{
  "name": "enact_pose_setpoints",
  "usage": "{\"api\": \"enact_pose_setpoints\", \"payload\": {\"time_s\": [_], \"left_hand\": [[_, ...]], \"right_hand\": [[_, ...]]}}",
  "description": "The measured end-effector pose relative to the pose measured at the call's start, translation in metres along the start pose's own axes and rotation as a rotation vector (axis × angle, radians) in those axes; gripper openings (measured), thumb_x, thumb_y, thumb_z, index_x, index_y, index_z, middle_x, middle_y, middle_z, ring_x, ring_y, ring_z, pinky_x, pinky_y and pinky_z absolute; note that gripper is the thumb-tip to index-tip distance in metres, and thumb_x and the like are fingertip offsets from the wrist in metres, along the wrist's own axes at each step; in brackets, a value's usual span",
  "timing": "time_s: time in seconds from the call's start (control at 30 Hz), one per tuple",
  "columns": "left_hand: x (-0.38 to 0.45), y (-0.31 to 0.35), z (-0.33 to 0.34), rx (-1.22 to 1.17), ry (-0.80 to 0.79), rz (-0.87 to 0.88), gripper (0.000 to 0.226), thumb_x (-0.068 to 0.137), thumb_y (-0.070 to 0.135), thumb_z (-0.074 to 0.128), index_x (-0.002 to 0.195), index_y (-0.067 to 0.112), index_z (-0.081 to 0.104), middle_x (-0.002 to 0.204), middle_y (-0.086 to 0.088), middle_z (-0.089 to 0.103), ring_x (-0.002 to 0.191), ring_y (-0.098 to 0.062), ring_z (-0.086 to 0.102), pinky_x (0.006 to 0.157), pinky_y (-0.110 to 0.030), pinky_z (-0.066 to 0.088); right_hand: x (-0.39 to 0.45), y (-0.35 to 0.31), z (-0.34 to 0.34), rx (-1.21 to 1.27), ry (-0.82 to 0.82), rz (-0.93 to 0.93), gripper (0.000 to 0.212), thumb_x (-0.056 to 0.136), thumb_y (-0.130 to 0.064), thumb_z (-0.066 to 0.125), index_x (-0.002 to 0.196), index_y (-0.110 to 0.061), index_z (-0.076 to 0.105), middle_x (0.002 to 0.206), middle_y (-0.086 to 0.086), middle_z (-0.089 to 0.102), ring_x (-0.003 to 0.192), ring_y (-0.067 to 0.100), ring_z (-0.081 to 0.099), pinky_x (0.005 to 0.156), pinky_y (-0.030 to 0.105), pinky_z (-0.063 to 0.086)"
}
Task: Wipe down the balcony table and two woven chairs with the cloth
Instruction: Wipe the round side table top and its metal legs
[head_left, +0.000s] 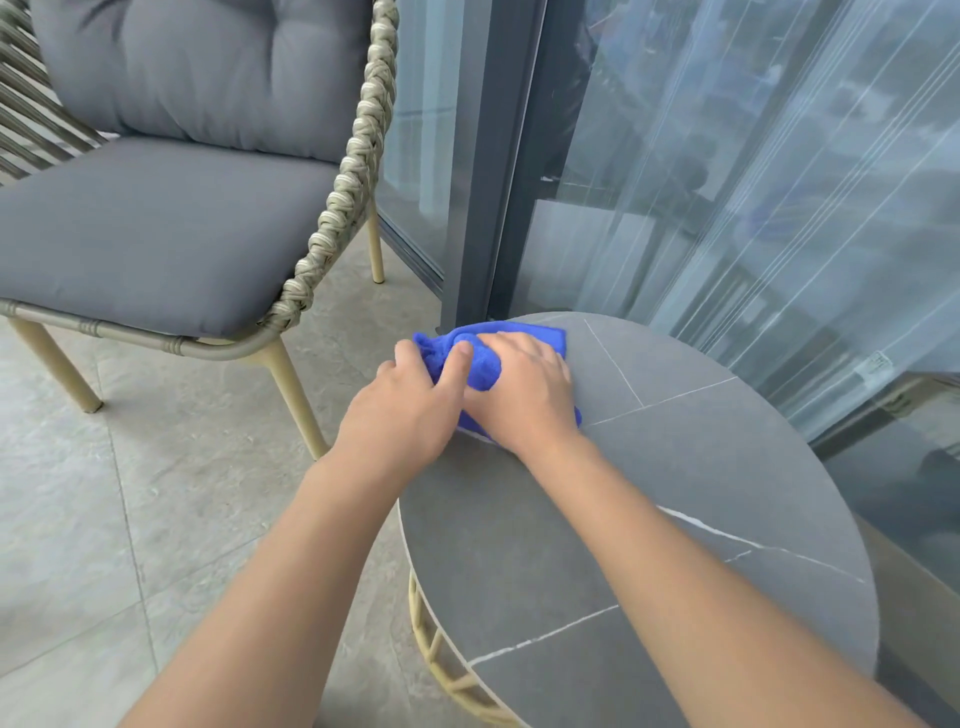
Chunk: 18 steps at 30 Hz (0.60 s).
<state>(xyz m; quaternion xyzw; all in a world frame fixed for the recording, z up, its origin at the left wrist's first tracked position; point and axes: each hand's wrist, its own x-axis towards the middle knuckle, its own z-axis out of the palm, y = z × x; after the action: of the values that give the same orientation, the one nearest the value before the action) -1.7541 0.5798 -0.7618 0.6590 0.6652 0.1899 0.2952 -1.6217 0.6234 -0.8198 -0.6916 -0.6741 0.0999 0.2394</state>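
Well, head view: blue cloth (485, 366) bunched at worktop (675, 467) far-left rim, left hand (410, 410) pinching its loose end, right hand (524, 397) pressing it w/ flat fingers; risk: wad slips off the edge, so patches get missed.

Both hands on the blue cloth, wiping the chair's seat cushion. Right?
No. The head view shows the left hand and right hand on the blue cloth, but it lies on the round grey table top; the woven chair stands untouched.

Soft daylight (glass glare), edges warped
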Motion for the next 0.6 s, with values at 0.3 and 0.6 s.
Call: {"api": "enact_pose_setpoints", "payload": {"time_s": [0.3,0.6], "left_hand": [[0.002,-0.018,0.001,0.042,0.098,-0.14,0.053,0.1,0.063,0.034,0.114,0.016,0.054,0.112,-0.011,0.061,0.108,-0.035,0.056,0.088,-0.041,0.042],[0.003,-0.032,0.002,0.127,0.108,-0.115,0.044,0.1,0.059,0.035,0.108,0.019,0.051,0.1,-0.007,0.063,0.095,-0.031,0.056,0.077,-0.038,0.039]], "right_hand": [[-0.066,-0.01,0.012,-0.031,0.021,-0.077,0.085,0.067,-0.089,0.041,0.129,-0.035,0.064,0.134,-0.013,0.063,0.135,0.015,0.049,0.116,0.042,0.034],[-0.061,-0.009,0.005,0.018,0.07,-0.052,0.078,0.069,-0.084,0.051,0.124,-0.032,0.068,0.131,-0.011,0.064,0.131,0.016,0.052,0.114,0.04,0.036]]}}
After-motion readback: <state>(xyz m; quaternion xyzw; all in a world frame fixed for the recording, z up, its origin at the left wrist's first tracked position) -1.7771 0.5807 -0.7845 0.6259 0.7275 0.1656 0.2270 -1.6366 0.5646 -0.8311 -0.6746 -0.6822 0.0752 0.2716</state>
